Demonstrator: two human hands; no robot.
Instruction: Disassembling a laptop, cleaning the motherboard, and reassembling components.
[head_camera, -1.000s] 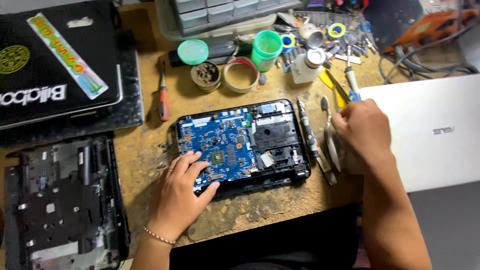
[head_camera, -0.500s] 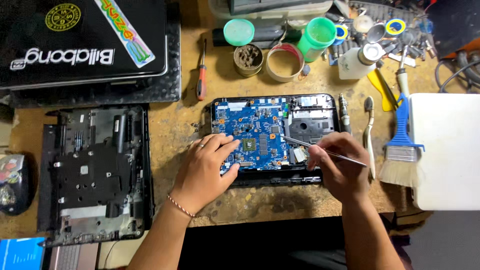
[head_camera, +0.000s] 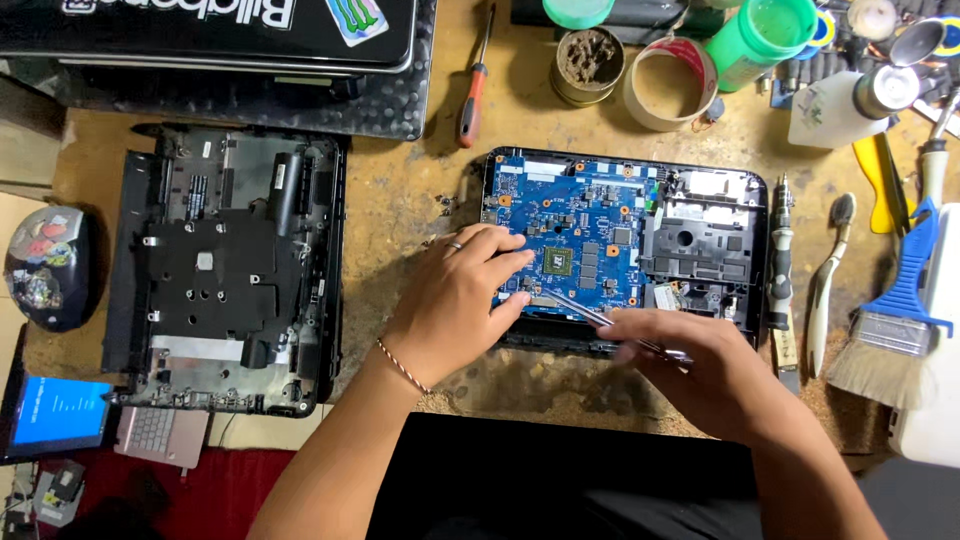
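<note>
Our left hand (head_camera: 455, 300) lies flat on the near-left corner of the blue circuit board (head_camera: 575, 235), fingers (head_camera: 500, 262) spread and holding nothing — it simply presses there. Our right hand (head_camera: 700, 365) pinches a pair of metal tweezers (head_camera: 590, 312), tips angled onto the board's near edge. The board sits in an open black laptop base (head_camera: 710, 240) in the middle of the counter (head_camera: 400, 200). A blue-handled brush (head_camera: 895, 320) lies well to the right — a red screwdriver (head_camera: 473, 95) beyond.
</note>
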